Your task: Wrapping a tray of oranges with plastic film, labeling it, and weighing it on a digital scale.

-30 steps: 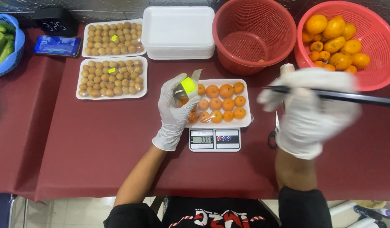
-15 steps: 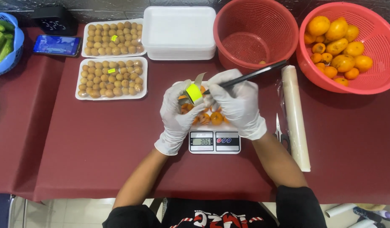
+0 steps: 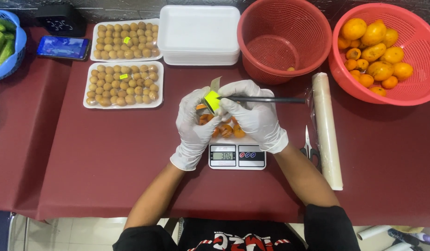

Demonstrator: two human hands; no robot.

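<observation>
Two gloved hands meet over a tray of small orange fruit (image 3: 226,130) that sits on a little kitchen scale (image 3: 237,155). The left hand (image 3: 194,123) pinches a yellow sticker (image 3: 211,101), and the right hand (image 3: 253,114), just beside it, is pressed around a thin black pen (image 3: 270,99) whose long side points off to the right while its tip touches the sticker. Both hands cover most of the tray, so its edges and how many fruit it holds are hard to make out.
</observation>
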